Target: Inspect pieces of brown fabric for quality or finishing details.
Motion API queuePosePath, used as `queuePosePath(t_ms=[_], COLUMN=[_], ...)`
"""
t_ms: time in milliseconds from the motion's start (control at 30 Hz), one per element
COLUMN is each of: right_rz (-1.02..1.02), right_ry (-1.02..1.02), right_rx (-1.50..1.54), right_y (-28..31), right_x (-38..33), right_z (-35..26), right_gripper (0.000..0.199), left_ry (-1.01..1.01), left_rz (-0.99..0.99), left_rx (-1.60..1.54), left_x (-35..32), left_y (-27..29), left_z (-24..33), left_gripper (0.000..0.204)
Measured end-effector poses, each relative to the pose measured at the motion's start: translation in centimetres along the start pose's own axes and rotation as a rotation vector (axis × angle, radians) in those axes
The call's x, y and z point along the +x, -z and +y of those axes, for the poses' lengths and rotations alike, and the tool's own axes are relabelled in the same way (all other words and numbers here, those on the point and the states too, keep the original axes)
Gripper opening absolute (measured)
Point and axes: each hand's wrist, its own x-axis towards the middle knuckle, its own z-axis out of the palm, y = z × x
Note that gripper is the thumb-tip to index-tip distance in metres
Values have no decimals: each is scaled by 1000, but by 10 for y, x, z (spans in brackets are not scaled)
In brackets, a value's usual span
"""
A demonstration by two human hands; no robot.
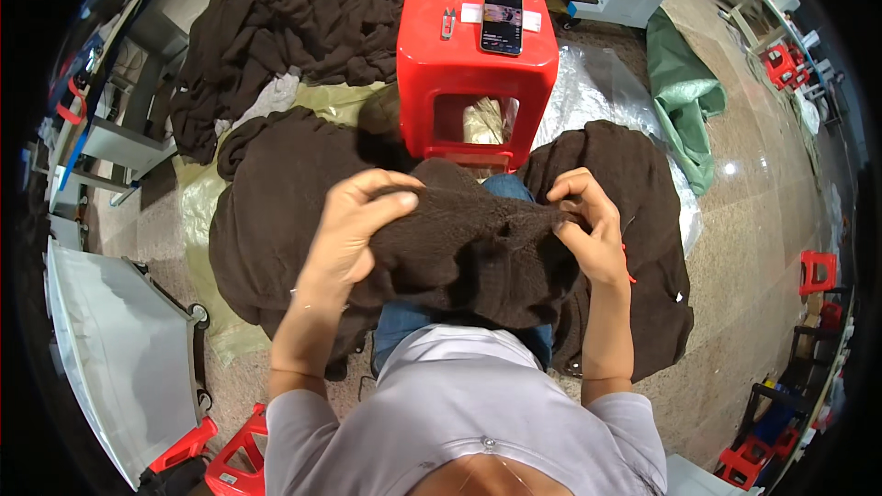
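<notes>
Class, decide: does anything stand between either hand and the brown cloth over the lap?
Nothing visible does. The left hand and the right hand both touch the brown cloth directly; the red stool stands beyond it, not between.

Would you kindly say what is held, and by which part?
Dark brown fabric, pinched by a raised edge or fold in left hand and right hand.

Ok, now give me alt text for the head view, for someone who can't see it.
A seated person's left fingers and right fingers pinch a dark brown fabric over blue jeans. Ahead stands a red stool bearing a phone and small snips, with a brown fabric heap behind.
</notes>
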Motion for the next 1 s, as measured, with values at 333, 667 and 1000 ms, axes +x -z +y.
queuePosePath(t_ms=[333, 667, 1000], right_rz=[-254, 8, -53], right_ry=[113, 152, 265], right_rx=[-167, -123, -227], right_y=[-32, -56, -76], right_x=[25, 28, 15], right_z=[24, 32, 25], right_gripper=[14, 13, 10], left_ry=[-91, 188, -92], left_rz=[-130, -137, 97], left_rx=[-145, -279, -167], left_x=[28, 31, 40], left_y=[-26, -14, -25], left_z=[-75, -77, -93], left_gripper=[23, 12, 16])
